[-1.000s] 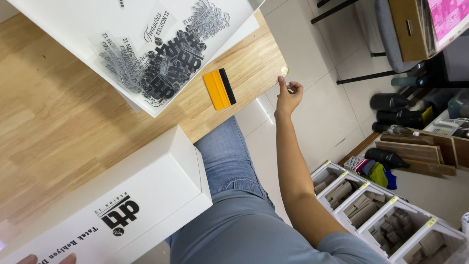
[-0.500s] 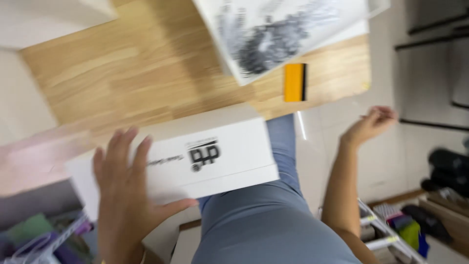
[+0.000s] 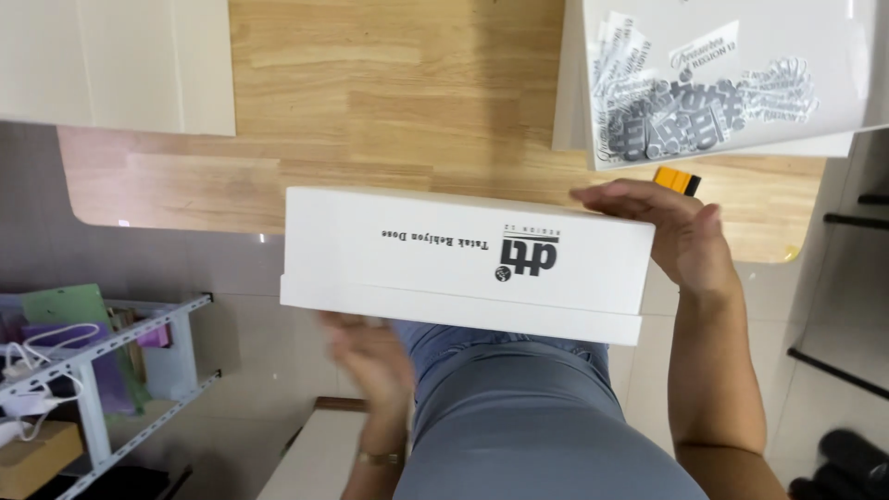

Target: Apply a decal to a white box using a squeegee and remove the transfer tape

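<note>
A long white box (image 3: 444,259) with black print on its lid hangs in front of me, over my lap and the near edge of the wooden table (image 3: 370,120). My right hand (image 3: 681,236) grips the box's right end, fingers curled over the top. My left hand (image 3: 370,356) is blurred and sits under the box's near side, supporting it from below. A small orange and black scraper (image 3: 678,180) lies on the table just beyond my right fingers.
A white sheet with grey and black printed stickers (image 3: 713,93) lies at the table's far right. A cream board (image 3: 111,65) covers the far left. A grey metal shelf rack (image 3: 102,370) with bags and cables stands at the left, on the tiled floor.
My right hand came in from the side and took the box's right end. My left hand slid from the lid to beneath the box. The view swung left.
</note>
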